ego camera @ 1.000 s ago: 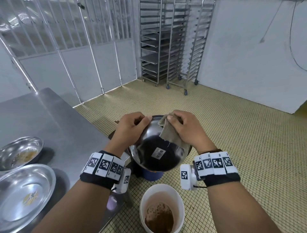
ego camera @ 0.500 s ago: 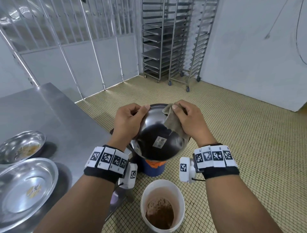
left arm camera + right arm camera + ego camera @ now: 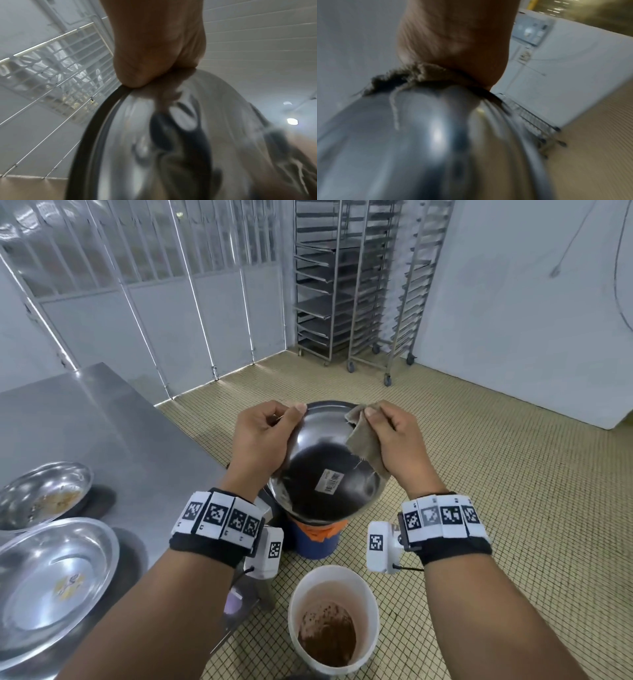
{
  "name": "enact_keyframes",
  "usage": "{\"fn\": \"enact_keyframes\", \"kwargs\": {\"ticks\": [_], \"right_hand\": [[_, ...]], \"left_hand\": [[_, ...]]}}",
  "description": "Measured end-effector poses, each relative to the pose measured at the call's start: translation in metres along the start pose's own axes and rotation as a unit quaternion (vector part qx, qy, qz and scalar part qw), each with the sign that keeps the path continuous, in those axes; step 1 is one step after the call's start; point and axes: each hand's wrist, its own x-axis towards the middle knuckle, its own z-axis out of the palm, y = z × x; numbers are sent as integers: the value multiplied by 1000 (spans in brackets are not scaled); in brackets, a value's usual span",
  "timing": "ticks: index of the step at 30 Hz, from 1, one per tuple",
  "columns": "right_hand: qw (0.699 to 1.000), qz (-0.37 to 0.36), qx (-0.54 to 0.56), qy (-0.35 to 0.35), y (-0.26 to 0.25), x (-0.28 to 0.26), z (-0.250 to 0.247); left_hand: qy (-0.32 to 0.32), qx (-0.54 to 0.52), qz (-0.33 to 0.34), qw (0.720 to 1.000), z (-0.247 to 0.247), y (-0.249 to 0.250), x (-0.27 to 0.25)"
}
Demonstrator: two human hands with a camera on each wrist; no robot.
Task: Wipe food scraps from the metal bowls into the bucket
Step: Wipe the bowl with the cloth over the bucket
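Note:
I hold a metal bowl (image 3: 325, 474) tilted with its barcoded underside toward me, above a blue bucket (image 3: 317, 537) on the floor. My left hand (image 3: 263, 440) grips the bowl's left rim, thumb on the outside. My right hand (image 3: 394, 436) pinches a beige cloth (image 3: 363, 440) against the right rim. The bowl's inside is hidden. In the left wrist view my left hand (image 3: 154, 56) clamps the blurred bowl (image 3: 171, 148) at its rim. In the right wrist view the cloth (image 3: 412, 78) lies squeezed between my right hand (image 3: 457, 47) and the bowl (image 3: 419, 148).
A white bucket (image 3: 332, 621) with brown scraps stands on the tiled floor near me. On the steel table (image 3: 102, 433) at left sit a soiled metal bowl (image 3: 44, 494) and a cleaner one (image 3: 51, 583). Wheeled tray racks (image 3: 352, 282) stand at the back wall.
Both hands have lifted the bowl slightly and slid up toward its far rim. The cloth has moved with the right hand along the right edge.

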Motion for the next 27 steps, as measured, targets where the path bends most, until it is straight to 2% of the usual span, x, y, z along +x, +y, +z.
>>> {"fn": "enact_keyframes", "kwargs": {"ticks": [3, 5, 8, 11, 14, 16, 17, 20, 22, 24, 27], "right_hand": [[983, 83, 156, 54, 13, -16, 2], [971, 127, 191, 65, 21, -24, 4], [981, 117, 141, 65, 23, -26, 0], [999, 29, 39, -2, 12, -19, -3], [988, -51, -136, -59, 2, -10, 4], [980, -57, -181, -57, 3, -9, 8], [984, -49, -161, -52, 6, -9, 8], [999, 4, 12, -32, 14, -18, 6], [998, 37, 52, -18, 16, -21, 6], [1000, 25, 9, -14, 13, -19, 8], [983, -38, -163, -71, 4, -6, 12]], "left_hand": [[72, -63, -50, 994, -6, -8, 1], [78, -65, -67, 993, -7, -12, -1], [3, 57, -19, 998, -10, -14, -2], [-84, 151, 35, 984, -11, -10, -1], [-148, 179, 58, 971, -5, -5, -2], [-135, 150, 44, 978, -4, -3, -1], [-114, 126, 32, 985, -5, -4, -1], [-37, 40, -3, 999, -10, -7, -2], [-10, 9, -15, 1000, -11, -11, -4], [-26, 31, -10, 999, -8, -15, -5], [-80, 80, 27, 993, 0, -15, -9]]}}
